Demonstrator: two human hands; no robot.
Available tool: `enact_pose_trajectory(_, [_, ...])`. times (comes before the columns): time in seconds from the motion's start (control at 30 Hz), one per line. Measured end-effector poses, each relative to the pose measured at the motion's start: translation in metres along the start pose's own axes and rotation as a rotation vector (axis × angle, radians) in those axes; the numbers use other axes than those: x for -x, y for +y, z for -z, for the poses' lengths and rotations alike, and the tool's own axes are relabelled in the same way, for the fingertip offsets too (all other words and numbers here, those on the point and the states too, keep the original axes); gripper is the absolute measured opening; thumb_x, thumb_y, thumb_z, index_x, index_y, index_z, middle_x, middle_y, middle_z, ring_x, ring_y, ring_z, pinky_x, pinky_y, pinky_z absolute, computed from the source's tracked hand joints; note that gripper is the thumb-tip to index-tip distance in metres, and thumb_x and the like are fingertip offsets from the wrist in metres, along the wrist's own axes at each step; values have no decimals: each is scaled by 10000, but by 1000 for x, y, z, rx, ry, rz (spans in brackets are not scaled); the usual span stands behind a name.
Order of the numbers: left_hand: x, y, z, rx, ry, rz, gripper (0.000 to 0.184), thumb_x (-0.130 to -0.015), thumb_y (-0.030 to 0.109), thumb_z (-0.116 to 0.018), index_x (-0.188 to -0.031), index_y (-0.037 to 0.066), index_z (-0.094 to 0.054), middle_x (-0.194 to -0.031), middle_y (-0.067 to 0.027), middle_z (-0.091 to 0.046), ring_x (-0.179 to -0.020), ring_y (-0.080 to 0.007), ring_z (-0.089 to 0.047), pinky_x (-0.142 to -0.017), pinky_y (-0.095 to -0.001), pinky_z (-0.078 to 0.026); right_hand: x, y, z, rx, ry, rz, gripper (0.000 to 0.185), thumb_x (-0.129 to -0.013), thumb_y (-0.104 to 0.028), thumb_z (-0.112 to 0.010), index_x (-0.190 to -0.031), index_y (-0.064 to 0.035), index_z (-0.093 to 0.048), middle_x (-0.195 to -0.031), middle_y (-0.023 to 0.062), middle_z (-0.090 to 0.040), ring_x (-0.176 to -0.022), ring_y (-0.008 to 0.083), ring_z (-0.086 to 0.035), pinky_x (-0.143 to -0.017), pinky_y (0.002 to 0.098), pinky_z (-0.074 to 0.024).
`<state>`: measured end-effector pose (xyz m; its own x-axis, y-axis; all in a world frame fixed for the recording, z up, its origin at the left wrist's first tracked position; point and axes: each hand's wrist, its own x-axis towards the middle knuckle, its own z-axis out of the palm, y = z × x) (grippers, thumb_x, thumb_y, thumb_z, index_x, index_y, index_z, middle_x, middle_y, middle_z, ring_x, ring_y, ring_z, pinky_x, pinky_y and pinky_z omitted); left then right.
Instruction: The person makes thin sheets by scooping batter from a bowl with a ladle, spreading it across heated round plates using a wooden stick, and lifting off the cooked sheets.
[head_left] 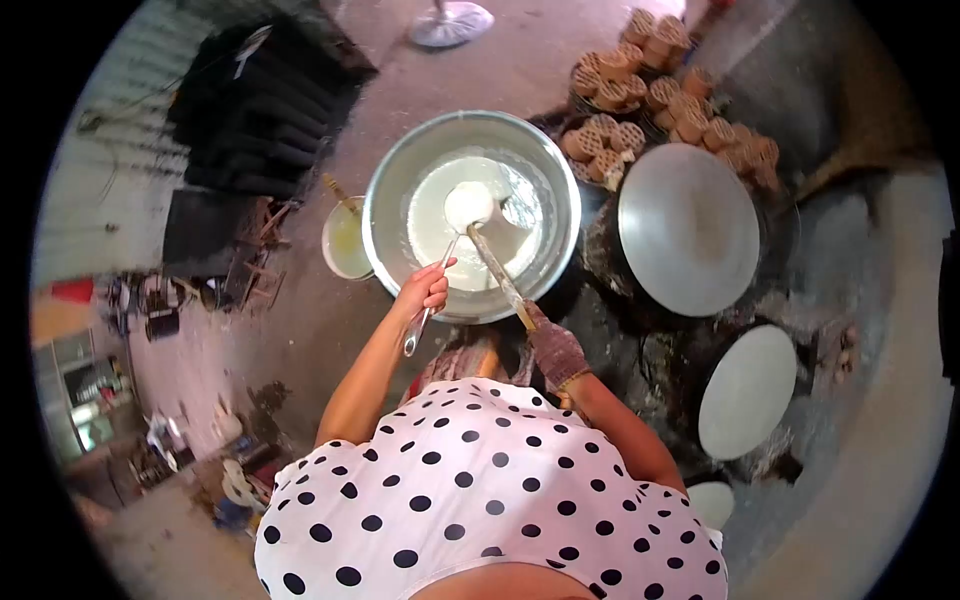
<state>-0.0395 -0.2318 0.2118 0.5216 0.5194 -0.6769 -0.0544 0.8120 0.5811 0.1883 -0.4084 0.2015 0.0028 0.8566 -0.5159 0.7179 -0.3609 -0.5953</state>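
Observation:
My left hand [424, 290] is closed around the metal handle of a ladle [469, 206], whose round bowl is over the pale liquid in a large metal basin [376, 238]. The ladle's bowl looks full of white liquid. My right hand [556, 345], in a dark reddish glove, grips a wooden stick [497, 268]. The stick slants up over the basin's near rim, and its upper end is beside the ladle's bowl. Whether the two touch there, I cannot tell.
Left of the basin stands a small bucket [328, 243] with yellowish liquid and a brush handle. A large round metal lid [688, 230] and a pale round disc [747, 392] lie over stoves at the right. Perforated clay cylinders [607, 80] are piled behind.

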Motion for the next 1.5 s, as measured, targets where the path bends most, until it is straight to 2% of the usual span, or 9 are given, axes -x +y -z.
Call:
enact_pose_trajectory(0.1, [50, 32, -29, 28, 0, -130, 360, -993, 171, -378, -1319, 17, -399, -577, 76, -328, -391, -20, -297, -375, -199, -261, 7, -6, 34, 111, 161, 301, 587, -888, -130, -496, -1435, -77, -289, -963, 169, -643, -810, 288, -650, -703, 386, -520])
enact_pose_trajectory(0.23, [112, 82, -61, 27, -21, -318, 395, -989, 187, -387, -1333, -5, -368, -577, 75, -329, -378, -20, -293, -355, -189, -268, 11, -34, 105, 210, 383, 677, 553, -827, -75, -532, -1368, -83, -416, -1306, 130, -476, -785, 244, -653, -699, 376, -520])
enact_pose_trajectory(0.4, [188, 146, -96, -97, -9, -573, 409, -996, 175, -386, -1350, -30, -380, -584, 78, -336, -352, 8, -309, -317, -151, -281, 52, -120, 214, -154, 360, 627, 502, -858, -82, -568, -1339, -202, -495, -969, 192, -658, -749, 258, -644, -701, 349, -503])
enact_pose_trajectory(0.57, [209, 181, -90, -293, 127, -793, 408, -995, 186, -408, -1361, 4, -406, -583, 63, -361, -366, 0, -299, -335, -158, -233, 78, -155, 258, -350, 224, 254, 451, -863, -51, -568, -1308, -96, -512, -1210, 163, -600, -941, 244, -656, -790, 294, -506])
enact_pose_trajectory(0.7, [124, 144, -17, -326, 136, -516, 377, -989, 167, -414, -1323, -5, -440, -608, 57, -404, -403, -5, -327, -372, -164, -249, 14, -77, 205, -378, 267, 463, 471, -872, -59, -556, -1336, -81, -481, -1191, 160, -615, -1030, 204, -622, -866, 297, -488])
enact_pose_trajectory(0.87, [49, 80, -1, 245, -63, -88, 337, -1004, 184, -394, -1273, -8, -460, -581, 96, -334, -383, 12, -290, -334, -150, -234, -15, -41, 144, -857, -48, -13, 506, -879, -117, -505, -1379, -94, -436, -693, 35, -502, -418, 101, -400, -358, 244, -315])
enact_pose_trajectory(1.3, [60, 123, 25, 145, -124, -91, 364, -990, 140, -402, -1302, -47, -394, -604, 77, -354, -419, 4, -299, -371, -154, -228, -29, -60, 130, -868, -160, -94, 520, -861, -122, -509, -1377, -124, -445, -787, 68, -605, -495, 114, -494, -440, 243, -418])
enact_pose_trajectory(1.43, [138, 183, -27, -103, -120, -316, 314, -998, 176, -396, -1230, -19, -478, -611, 89, -373, -418, 16, -310, -343, -144, -241, -45, -53, 157, 303, 315, 817, 489, -772, -49, -583, -1258, -78, -535, -841, 82, -627, -627, 163, -588, -573, 287, -518])
enact_pose_trajectory(1.5, [188, 225, -58, -256, -95, -452, 358, -995, 190, -405, -1267, -32, -474, -608, 78, -379, -403, 13, -311, -331, -147, -231, -25, -93, 200, -241, 211, 541, 421, -717, -26, -601, -1137, -47, -574, -856, 97, -632, -687, 206, -618, -613, 323, -534])
